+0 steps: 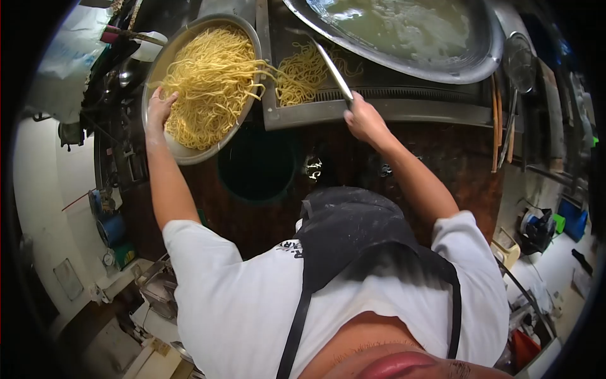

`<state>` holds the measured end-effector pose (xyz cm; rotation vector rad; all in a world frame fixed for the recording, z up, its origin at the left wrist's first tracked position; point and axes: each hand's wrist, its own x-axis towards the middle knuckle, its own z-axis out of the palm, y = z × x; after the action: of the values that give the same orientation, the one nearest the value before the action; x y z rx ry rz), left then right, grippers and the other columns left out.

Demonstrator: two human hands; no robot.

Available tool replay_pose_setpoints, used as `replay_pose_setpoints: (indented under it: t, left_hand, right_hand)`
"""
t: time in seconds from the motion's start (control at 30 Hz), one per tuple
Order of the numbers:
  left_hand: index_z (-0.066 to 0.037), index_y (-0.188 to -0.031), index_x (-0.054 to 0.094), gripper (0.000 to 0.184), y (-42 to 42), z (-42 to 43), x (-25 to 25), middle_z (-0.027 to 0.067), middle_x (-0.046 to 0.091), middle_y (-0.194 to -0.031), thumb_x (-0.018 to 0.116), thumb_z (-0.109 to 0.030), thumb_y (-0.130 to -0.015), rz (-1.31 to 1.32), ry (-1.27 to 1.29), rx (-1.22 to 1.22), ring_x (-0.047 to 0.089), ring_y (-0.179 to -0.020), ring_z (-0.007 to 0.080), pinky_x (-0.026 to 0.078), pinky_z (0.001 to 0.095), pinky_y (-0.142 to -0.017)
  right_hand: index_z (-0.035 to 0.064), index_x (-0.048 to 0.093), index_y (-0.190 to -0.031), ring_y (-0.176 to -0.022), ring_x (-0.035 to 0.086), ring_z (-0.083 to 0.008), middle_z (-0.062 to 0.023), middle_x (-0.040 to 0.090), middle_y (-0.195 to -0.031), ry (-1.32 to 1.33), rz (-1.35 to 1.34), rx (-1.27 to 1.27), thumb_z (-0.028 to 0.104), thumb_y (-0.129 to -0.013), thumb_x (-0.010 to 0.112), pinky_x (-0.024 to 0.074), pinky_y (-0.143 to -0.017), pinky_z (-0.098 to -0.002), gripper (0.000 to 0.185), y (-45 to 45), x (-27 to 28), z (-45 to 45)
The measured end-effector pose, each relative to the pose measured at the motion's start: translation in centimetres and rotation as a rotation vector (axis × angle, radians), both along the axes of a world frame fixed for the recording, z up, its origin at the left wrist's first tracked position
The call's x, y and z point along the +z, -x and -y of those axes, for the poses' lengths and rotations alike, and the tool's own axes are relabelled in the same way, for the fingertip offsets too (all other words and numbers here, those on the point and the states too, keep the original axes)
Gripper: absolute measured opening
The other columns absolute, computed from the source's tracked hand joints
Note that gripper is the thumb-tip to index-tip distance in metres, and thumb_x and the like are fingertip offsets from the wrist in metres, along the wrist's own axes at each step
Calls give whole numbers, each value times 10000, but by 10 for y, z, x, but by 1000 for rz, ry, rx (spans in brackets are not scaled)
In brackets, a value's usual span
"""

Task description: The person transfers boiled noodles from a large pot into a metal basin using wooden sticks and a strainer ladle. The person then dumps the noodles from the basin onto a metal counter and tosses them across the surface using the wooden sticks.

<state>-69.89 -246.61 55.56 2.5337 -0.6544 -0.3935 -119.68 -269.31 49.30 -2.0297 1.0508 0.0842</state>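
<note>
Steel worktop (410, 112), with a raised front edge, at top centre and right.
Wide metal pan (442, 76), set over the worktop; contains a cloudy, pale liquid.
Oval metal bowl (189, 155), left of the worktop and just beside it; filled with a heap of noodles (205, 88), yellow, in long loose strands. Some strands pass over the right rim towards the worktop.
Dark green bucket (257, 167), below the bowl and in front of the worktop; contents too dark to tell.
Second lot of noodles, a smaller pile (300, 76), lying on the worktop between bowl and pan.
Wire strainer (519, 60), at the pan's right side.
Long metal utensil (332, 68), slanting up and left over the smaller pile; far end blurred.
Right hand (364, 118): closed round the utensil's near end.
Left hand (160, 107): at the bowl's left rim, fingers beside the noodles; whether it grips the rim, cannot tell.
</note>
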Motion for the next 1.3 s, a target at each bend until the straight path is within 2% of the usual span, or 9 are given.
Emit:
replay_pose_setpoints:
  t: [0.1,0.17,0.37,0.6,0.8,0.93,1.07,1.2,1.3]
  left_hand:
    - [-31,-1431,452,703,77,-18,-23,173,534,-1357,764,-267,-846,-73,281,77,559,-1178,260,455,362,-991]
    - [-26,-1417,465,681,135,-33,-56,152,566,-1291,762,-259,-849,-126,329,52,560,-1155,239,451,354,-991]
    - [-24,-1447,430,682,263,-75,-78,135,552,-1310,746,-212,-873,-386,272,157,598,-1115,193,479,309,-951]
    - [-44,-1454,417,678,265,-73,-96,130,544,-1352,724,-263,-891,-578,346,194,582,-1145,197,493,325,-897]
    - [-68,-1485,356,670,263,-94,-103,71,583,-1282,682,-263,-933,-695,341,149,616,-1040,155,505,333,-868]
    - [-59,-1467,385,637,240,-162,-107,100,576,-1310,679,-232,-930,-695,380,220,632,-1015,163,516,322,-849]
    - [-55,-1439,422,591,219,-208,-122,85,599,-1248,676,-212,-929,-714,356,295,641,-960,145,528,288,-784]
    - [-44,-1421,440,578,206,-207,-130,63,613,-1202,682,-211,-923,-760,353,234,637,-938,127,518,264,-751]
    - [-33,-1418,440,590,205,-183,-132,62,620,-1200,689,-225,-919,-799,364,142,643,-927,125,517,262,-748]
  right_hand:
    - [-100,429,-1262,-937,651,-471,-326,656,-1004,145,-48,127,92,-908,447,524,-822,-524,403,-56,-79,11]
    - [-103,434,-1235,-926,661,-462,-314,664,-993,182,18,98,92,-920,428,536,-813,-514,371,-61,-66,3]
    - [-102,383,-1309,-939,661,-457,-318,656,-993,191,-45,252,102,-907,456,542,-824,-499,456,71,-80,-66]
    - [-89,422,-1291,-974,649,-455,-302,662,-1009,214,-29,244,108,-888,490,518,-855,-525,453,90,7,-57]
    - [-58,463,-1202,-943,647,-475,-303,663,-998,241,-74,-13,113,-924,445,527,-840,-538,327,9,-80,-44]
    - [-139,354,-1342,-914,653,-481,-334,651,-945,232,-124,47,81,-871,469,527,-818,-547,532,86,-69,-149]
    - [-98,347,-1396,-926,649,-468,-336,649,-963,83,-154,-37,164,-879,535,517,-832,-526,609,125,1,-166]
    - [-59,489,-1147,-933,645,-482,-348,649,-968,211,-287,22,177,-901,526,526,-833,-537,342,106,-2,-150]
    - [-70,486,-1060,-952,642,-489,-358,643,-971,173,-291,-268,133,-902,475,523,-853,-537,257,80,-39,-185]
